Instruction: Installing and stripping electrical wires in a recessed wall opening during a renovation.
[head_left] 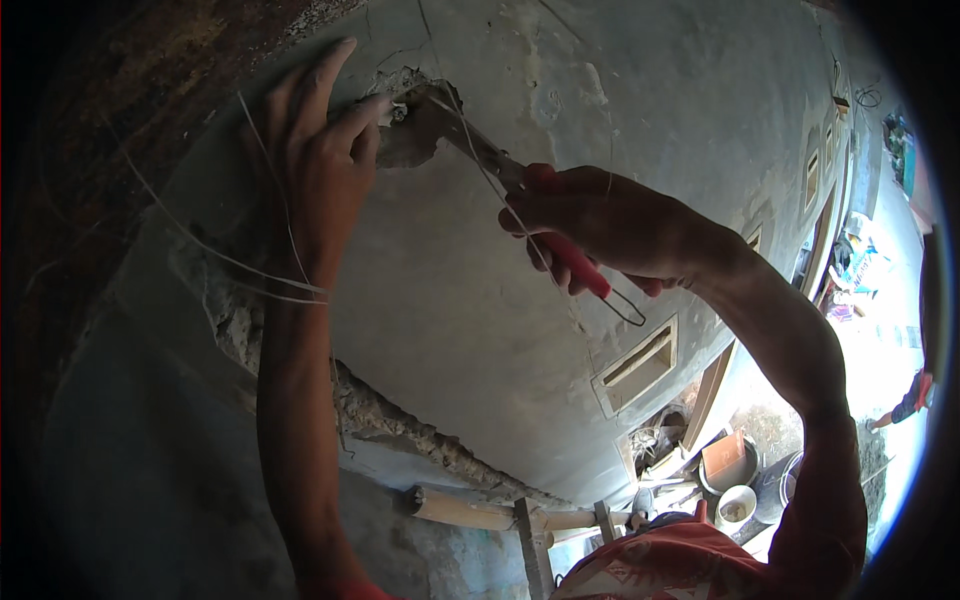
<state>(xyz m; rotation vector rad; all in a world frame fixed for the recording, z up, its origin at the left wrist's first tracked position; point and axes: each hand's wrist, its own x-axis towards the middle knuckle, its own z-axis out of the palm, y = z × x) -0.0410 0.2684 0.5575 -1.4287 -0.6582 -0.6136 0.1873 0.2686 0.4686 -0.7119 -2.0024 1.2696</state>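
Observation:
My left hand (325,150) lies on the grey plastered wall (450,270). Its fingers are stretched apart, and a fingertip touches the edge of a rough broken hollow (410,140). My right hand (600,220) is closed round a red-handled hand tool (578,265) with a wire loop at its handle end. From the grip, its long narrow metal part reaches up and left to the hollow; my fingers hide the middle, so its exact kind is unclear. Thin pale strands (240,270) cross my left wrist, and another passes in front of the tool.
A rough broken groove (420,435) runs along the wall's lower part. Below it are a wooden pole (465,508) and upright posts. A framed vent opening (640,365) sits lower right. Buckets (737,505) stand far below, and another person (910,400) shows at the right edge.

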